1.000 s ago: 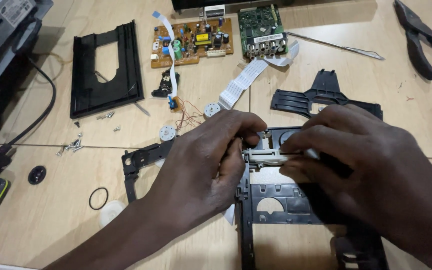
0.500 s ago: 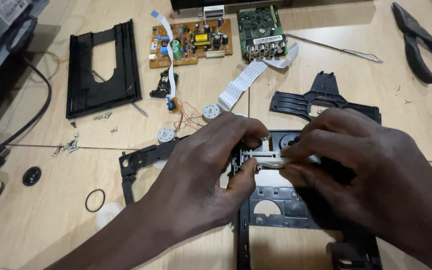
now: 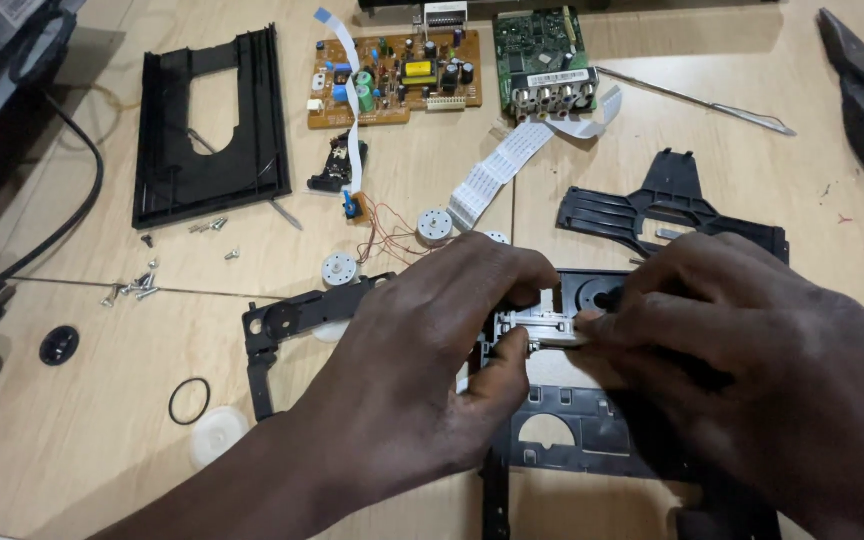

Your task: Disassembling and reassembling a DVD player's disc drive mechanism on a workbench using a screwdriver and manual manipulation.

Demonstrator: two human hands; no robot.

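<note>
Both of my hands work over a black plastic disc-drive frame [image 3: 572, 455] lying on the wooden table. My left hand [image 3: 432, 350] pinches the left end of a small silver metal part [image 3: 537, 328] seated in the frame. My right hand [image 3: 752, 370] grips the same metal part from the right and covers much of the frame. A black plastic bracket [image 3: 292, 320] lies just left of my left hand.
Farther back lie a brown circuit board [image 3: 392, 80], a green circuit board [image 3: 542, 60], white ribbon cables [image 3: 497, 170], small round motors [image 3: 435, 226], a black tray [image 3: 207, 130] and another black bracket [image 3: 667, 205]. Screws [image 3: 132, 288], a rubber ring [image 3: 190, 401], pliers [image 3: 862, 95] and a metal rod [image 3: 697, 100] surround them.
Both hands stay on the metal part in the frame; fingers shifted only slightly. The view has drifted a little.
</note>
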